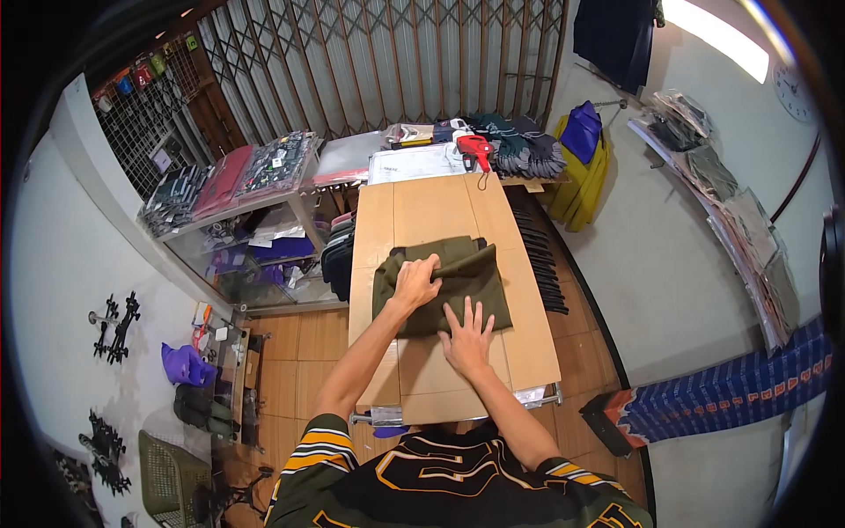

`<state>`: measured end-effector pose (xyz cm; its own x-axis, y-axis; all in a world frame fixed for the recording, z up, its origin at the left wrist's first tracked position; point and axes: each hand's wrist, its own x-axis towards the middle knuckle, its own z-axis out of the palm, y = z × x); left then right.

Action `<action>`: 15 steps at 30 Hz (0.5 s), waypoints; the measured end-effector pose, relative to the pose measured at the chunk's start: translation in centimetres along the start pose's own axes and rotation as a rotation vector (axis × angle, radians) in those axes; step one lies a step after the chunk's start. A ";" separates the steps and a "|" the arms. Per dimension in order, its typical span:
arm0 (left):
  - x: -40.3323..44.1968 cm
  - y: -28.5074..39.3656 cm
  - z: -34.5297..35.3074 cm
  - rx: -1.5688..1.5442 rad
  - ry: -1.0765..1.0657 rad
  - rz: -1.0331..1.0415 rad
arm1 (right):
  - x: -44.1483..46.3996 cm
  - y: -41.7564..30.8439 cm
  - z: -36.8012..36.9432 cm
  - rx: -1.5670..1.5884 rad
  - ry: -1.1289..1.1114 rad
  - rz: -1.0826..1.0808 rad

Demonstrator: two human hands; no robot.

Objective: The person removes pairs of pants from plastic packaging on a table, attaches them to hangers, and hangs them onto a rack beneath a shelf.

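Cloth (471,273): was laid nine-to-three across the surface (431,207).
Left grip (417,283): was curled on it; pinch couldn't be told.
Right grip (468,341): was spread flat, cloth toward twelve.

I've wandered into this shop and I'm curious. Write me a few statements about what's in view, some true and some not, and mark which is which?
1. An olive-green cloth lies on the tan tabletop. True.
2. The left hand is well away from the cloth. False: it rests on the cloth, its fingers bent.
3. The right hand is spread open. True.
4. The red object lies at the near end of the tabletop. False: it is by the far end.
5. A round clock shows at the picture's upper right. True.
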<state>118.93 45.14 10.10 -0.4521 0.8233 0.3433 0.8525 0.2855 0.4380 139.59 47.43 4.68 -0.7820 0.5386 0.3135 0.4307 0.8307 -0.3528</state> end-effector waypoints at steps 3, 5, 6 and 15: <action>-0.6 0.5 -1.2 -0.014 0.077 0.086 | 3.2 0.6 0.7 0.020 0.009 -0.001; -1.3 2.1 -3.3 -0.050 0.070 0.074 | 4.3 0.9 0.4 0.053 -0.006 -0.011; -1.9 2.5 -4.1 -0.056 0.060 0.084 | 3.9 1.0 0.2 0.074 -0.019 -0.004; -11.0 6.4 -7.6 -0.309 -0.229 0.120 | -8.9 4.8 -5.0 0.274 0.215 0.190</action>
<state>127.41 34.20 15.43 -0.2544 0.9398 0.2280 0.7603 0.0486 0.6477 150.85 47.31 4.57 -0.5752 0.7206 0.3872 0.3998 0.6605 -0.6355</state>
